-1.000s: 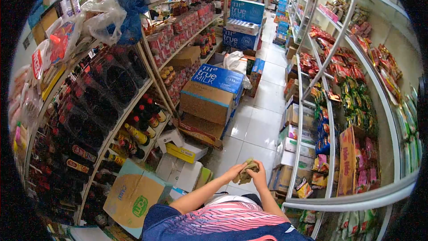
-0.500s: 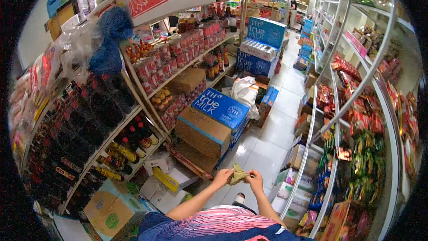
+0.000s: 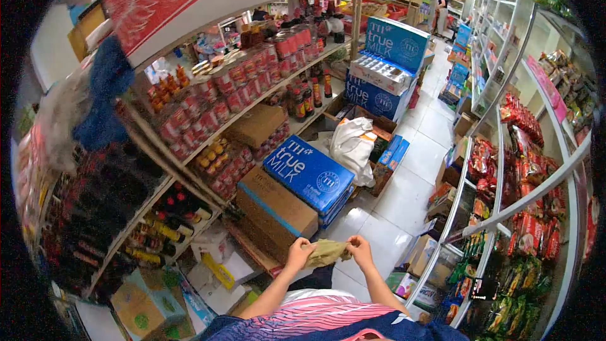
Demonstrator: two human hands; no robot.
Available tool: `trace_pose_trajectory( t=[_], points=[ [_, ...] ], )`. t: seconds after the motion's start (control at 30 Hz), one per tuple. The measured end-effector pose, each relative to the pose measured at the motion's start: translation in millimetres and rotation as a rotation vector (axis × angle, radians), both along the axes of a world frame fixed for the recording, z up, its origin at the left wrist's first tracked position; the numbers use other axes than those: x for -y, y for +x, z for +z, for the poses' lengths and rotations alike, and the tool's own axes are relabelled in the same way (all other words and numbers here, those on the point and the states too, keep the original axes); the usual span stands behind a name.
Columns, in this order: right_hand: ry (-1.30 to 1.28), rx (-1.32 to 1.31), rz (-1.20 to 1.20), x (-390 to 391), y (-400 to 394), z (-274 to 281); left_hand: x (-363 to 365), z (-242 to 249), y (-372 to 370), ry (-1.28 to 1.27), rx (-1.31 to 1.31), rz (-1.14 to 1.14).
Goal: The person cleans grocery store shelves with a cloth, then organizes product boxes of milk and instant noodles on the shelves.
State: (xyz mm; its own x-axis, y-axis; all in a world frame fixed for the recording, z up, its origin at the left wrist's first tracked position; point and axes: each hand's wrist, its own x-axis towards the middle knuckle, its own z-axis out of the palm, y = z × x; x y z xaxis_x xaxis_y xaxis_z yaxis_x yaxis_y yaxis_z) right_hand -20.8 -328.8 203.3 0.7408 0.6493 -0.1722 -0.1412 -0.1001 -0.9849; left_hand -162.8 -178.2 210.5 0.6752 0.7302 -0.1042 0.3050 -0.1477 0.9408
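Observation:
An olive-yellow crumpled piece, cloth or thin plastic bag [image 3: 327, 252], is stretched out in front of my body. My left hand [image 3: 300, 253] pinches its left end. At the opposite end, the fingers of my right hand [image 3: 360, 253] are closed on its edge. Just beyond my hands are a brown carton [image 3: 278, 205] and a blue milk carton [image 3: 308, 168], which lie close together beside the aisle.
On the left, shelves hold jars [image 3: 227, 88] and bottles [image 3: 167, 227]. Snack packets [image 3: 527, 233] fill the rack on the right. Between them a white tiled aisle [image 3: 385, 233] leads to a distant person [image 3: 440, 9]. A white bag [image 3: 351, 148] sits by the cartons.
The olive-yellow piece is now spread wider between my hands, which have moved slightly apart. My view has turned, so the shelves and cartons appear shifted.

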Motion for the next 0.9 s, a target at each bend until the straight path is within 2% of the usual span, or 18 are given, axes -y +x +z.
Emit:
trace_pose_trajectory(
  t=[0.1, 0.2, 0.27, 0.33, 0.4, 0.43, 0.57, 0.6, 0.63, 0.7, 0.73, 0.8, 0.83, 0.87, 0.9],
  points=[
    [-0.044, -0.065, 0.087, -12, 46, 3, -22, 5, 35, 0.001, -0.019, -0.057],
    [-0.093, -0.081, 0.169, -23, 115, 34, -57, 5, 95, 0.013, 0.07, -0.146],
    [-0.081, 0.269, 0.3, -28, 160, 36, -78, 16, 130, 0.164, -0.028, -0.25],
    [-0.167, 0.32, 0.303, -34, 207, 49, -94, 28, 173, 0.155, -0.077, -0.29],
    [-0.182, 0.429, 0.259, -35, 238, 56, -98, 23, 215, 0.266, 0.016, -0.461],
    [-0.222, 0.375, 0.277, -36, 250, 68, -89, 58, 237, 0.192, 0.014, -0.524],
    [-0.045, 0.374, 0.211, -44, 277, 71, -51, 76, 344, 0.194, 0.113, -0.645],
    [-0.046, 0.371, 0.189, -44, 286, 65, -37, 86, 369, 0.117, 0.199, -0.626],
    [-0.045, 0.386, 0.098, -43, 297, 61, -24, 91, 395, 0.038, 0.282, -0.602],
    [-0.097, 0.341, -0.084, -33, 330, 57, -4, 90, 446, 0.042, 0.311, -0.641],
    [-0.093, 0.342, -0.092, -27, 351, 61, 4, 91, 471, 0.049, 0.342, -0.663],
    [0.007, 0.029, -0.073, -7, 398, 72, 17, 91, 517, -0.104, 0.33, -0.621],
    [-0.065, 0.163, -0.096, 5, 426, 53, 23, 100, 539, -0.173, 0.334, -0.589],
    [-0.064, 0.163, -0.096, 16, 452, 49, 27, 112, 559, -0.244, 0.331, -0.557],
    [-0.064, 0.159, -0.113, 29, 475, 44, 27, 111, 582, -0.142, 0.336, -0.513]
  ],
)
